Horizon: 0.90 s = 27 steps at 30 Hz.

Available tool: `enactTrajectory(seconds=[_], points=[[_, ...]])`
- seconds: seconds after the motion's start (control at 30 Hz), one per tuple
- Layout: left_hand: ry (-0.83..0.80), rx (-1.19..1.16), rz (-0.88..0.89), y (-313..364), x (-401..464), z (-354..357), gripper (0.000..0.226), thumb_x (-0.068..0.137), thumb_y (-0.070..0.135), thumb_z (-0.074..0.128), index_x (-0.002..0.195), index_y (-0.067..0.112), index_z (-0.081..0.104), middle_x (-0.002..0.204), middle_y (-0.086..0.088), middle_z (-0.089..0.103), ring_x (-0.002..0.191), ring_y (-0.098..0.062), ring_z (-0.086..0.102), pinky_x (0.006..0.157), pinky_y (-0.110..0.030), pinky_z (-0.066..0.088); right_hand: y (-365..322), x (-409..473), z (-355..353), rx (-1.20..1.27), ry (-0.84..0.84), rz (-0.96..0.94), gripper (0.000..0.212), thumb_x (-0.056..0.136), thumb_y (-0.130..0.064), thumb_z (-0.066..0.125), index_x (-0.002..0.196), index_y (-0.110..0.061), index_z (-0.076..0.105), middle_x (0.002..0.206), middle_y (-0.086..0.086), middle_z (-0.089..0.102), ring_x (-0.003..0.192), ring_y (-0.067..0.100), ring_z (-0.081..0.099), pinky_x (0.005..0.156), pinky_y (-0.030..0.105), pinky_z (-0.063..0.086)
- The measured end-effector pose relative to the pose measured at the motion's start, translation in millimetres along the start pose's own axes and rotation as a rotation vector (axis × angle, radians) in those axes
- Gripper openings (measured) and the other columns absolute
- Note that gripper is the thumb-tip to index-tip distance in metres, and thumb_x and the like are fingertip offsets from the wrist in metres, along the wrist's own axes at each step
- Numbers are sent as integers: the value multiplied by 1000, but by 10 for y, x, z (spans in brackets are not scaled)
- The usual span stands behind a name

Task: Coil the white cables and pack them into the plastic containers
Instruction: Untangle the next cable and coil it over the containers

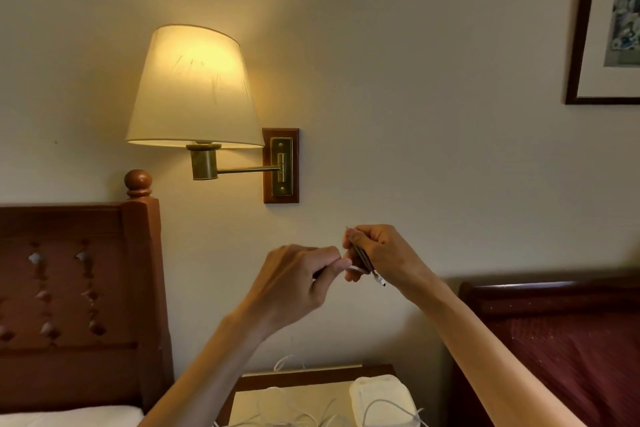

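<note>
White cable (360,269) sits at the centre of the frame, raised in front of the wall, stretched between both hands. The left hand (298,282) pinches one end with curled fingers; the right hand (381,253) clenches around a small bundle of loops, a plug dangling just below it. More cables (301,418) lie loose on the nightstand (311,378) at the bottom edge (beside a pale plastic container (379,392)). A lit lamp (194,87) glows upper left.

Both forearms raised, hands nearly touching. Left hand (294,279) fingers curled, pinching a cable end at its fingertips. Right hand (381,253) just beside it, slightly higher, fist curled round cable loops.
</note>
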<state>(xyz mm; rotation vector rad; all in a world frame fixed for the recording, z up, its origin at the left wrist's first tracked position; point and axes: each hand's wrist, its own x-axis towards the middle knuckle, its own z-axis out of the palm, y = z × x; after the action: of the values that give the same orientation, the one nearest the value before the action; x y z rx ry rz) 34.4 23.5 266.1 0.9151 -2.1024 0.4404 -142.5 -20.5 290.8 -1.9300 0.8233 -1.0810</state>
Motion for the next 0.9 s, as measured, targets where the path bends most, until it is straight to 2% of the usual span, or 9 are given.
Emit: enactTrajectory(seconds=[0.07, 0.17, 0.23, 0.33, 0.47, 0.6, 0.77, 0.9], points=[[69, 56, 13, -22, 56, -22, 32, 100, 40, 44, 77, 24, 58, 59, 24, 35, 48, 6, 40, 52, -6, 28, 2, -20, 26, 18, -59, -9, 38, 106, -24, 39, 80, -7, 62, 60, 8, 65, 52, 21, 62, 55, 25, 50], [172, 79, -11, -80, 127, -25, 31, 100, 39, 45, 80, 21, 61, 63, 25, 37, 52, 9, 42, 54, -4, 28, 12, -46, 57, 90, -98, 8, 39, 106, -27, 37, 80, -9, 60, 55, 4, 54, 45, 17, 45, 49, 24, 39], [217, 69, -35, -127, 156, 4, 32, 101, 39, 44, 81, 21, 61, 63, 22, 44, 53, 7, 45, 53, -6, 29, 15, -56, 75, 184, -109, 30, 41, 107, -26, 34, 80, -9, 60, 51, 0, 46, 45, 13, 34, 47, 23, 31], [262, 35, -65, -186, 175, 84, 34, 102, 41, 40, 82, 21, 59, 65, 18, 53, 56, -3, 50, 54, -10, 33, -4, -82, 88, 280, -146, 77, 44, 108, -26, 30, 82, -8, 60, 50, 0, 39, 45, 11, 28, 48, 23, 27], [307, -138, -125, -205, 197, 194, 32, 100, 44, 41, 82, 23, 57, 65, 18, 54, 57, -3, 54, 54, -9, 36, -52, -127, 33, 494, -207, 195, 40, 107, -24, 28, 77, -13, 51, 51, -3, 36, 46, 10, 23, 46, 21, 24], [320, -403, -251, -316, 112, 336, 32, 99, 45, 38, 74, 29, 49, 59, 16, 45, 51, -5, 40, 52, -15, 30, -127, -132, -77, 741, -178, 243, 40, 106, -24, 30, 72, -16, 49, 52, -8, 23, 44, 8, 17, 49, 24, 13], [250, -592, -428, -452, -287, 694, 37, 98, 41, 37, 72, 18, 48, 60, 9, 41, 54, -7, 35, 53, -19, 28, -294, -119, -278, 907, -145, 206, 36, 104, -22, 29, 74, -17, 47, 50, -9, 26, 44, 8, 14, 42, 20, 20], [196, -598, -555, -505, -635, 993, 47, 93, 60, 37, 72, 20, 50, 60, 9, 43, 55, -6, 36, 52, -22, 29, -383, -45, -443, 940, -106, 160, 36, 105, -25, 32, 75, -17, 50, 53, -9, 27, 40, 5, 22, 39, 18, 24]])
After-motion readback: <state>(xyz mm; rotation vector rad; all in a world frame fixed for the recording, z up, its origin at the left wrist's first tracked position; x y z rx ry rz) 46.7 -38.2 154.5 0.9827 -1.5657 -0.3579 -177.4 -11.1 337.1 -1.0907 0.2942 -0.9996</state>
